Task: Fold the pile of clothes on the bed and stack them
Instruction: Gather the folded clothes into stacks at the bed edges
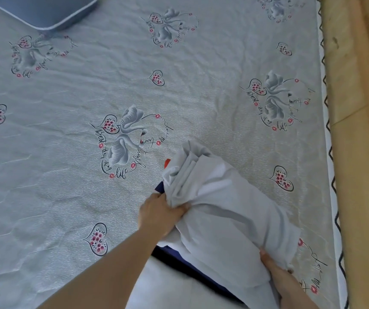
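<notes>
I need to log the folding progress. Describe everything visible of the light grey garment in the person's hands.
The light grey garment looks like soft, thin cloth, bunched into a thick, creased bundle rather than a flat fold. It lies slantwise low on the patterned bed sheet, partly over a dark blue cloth. The left hand grips its middle; the right hand holds its near end.
</notes>
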